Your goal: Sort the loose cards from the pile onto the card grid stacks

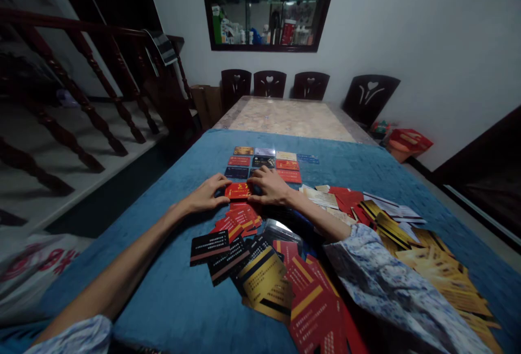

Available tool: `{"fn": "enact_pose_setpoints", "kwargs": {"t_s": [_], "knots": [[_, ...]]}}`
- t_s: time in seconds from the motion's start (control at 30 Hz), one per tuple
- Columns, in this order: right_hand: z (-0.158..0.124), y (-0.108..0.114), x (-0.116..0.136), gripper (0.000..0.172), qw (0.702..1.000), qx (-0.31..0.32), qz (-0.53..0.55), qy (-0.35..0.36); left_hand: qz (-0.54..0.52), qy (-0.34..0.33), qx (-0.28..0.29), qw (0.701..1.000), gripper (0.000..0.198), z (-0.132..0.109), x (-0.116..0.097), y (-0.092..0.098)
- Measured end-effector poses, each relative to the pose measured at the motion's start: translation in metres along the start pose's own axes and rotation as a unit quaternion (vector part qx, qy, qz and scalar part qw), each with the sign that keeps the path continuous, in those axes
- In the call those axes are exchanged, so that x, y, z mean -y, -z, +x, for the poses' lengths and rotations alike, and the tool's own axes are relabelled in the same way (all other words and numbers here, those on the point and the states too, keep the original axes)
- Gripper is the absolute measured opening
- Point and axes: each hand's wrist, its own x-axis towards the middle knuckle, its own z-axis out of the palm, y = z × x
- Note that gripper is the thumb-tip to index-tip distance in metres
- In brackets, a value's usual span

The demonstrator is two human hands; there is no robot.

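Note:
A red card [237,190] with gold print lies at the front of the rows of laid-out cards. My left hand [210,193] pinches its left edge between thumb and fingers. From the other side, my right hand [269,185] has its fingertips and thumb on the right edge, and covers part of a neighbouring dark card. Beyond my hands are a red card [287,164], a black card [264,162], a dark blue card [236,172] and several others in rows. Closer to me, red cards [240,218] overlap, followed by black cards [210,246] and a gold card [266,279].
Dark red cards [313,310] spread under my right forearm. Gold cards [442,275] and papers [319,197] are heaped at the right. A blue cloth [163,283] covers the near part of the table [285,115]. Dark chairs [270,83] stand along the far end.

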Motion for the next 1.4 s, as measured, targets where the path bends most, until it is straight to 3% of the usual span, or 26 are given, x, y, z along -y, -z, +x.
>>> {"fn": "enact_pose_setpoints", "kwargs": {"t_s": [0.3, 0.8, 1.03, 1.4], "knots": [[-0.014, 0.023, -0.020, 0.047, 1.000, 0.012, -0.015, -0.011, 0.016, -0.034, 0.022, 0.999, 0.045, 0.032, -0.016, -0.001], [-0.040, 0.057, -0.075, 0.031, 0.995, 0.045, -0.043, -0.080, 0.092, -0.078, 0.056, 0.991, 0.047, 0.121, -0.038, -0.020], [-0.039, 0.070, -0.095, 0.029, 0.986, 0.081, -0.057, -0.131, 0.166, -0.060, 0.078, 0.981, 0.043, 0.158, -0.050, -0.025], [-0.030, 0.067, -0.127, 0.033, 0.970, 0.116, -0.082, -0.198, 0.264, -0.016, 0.109, 0.958, 0.037, 0.205, -0.059, -0.036]]}}
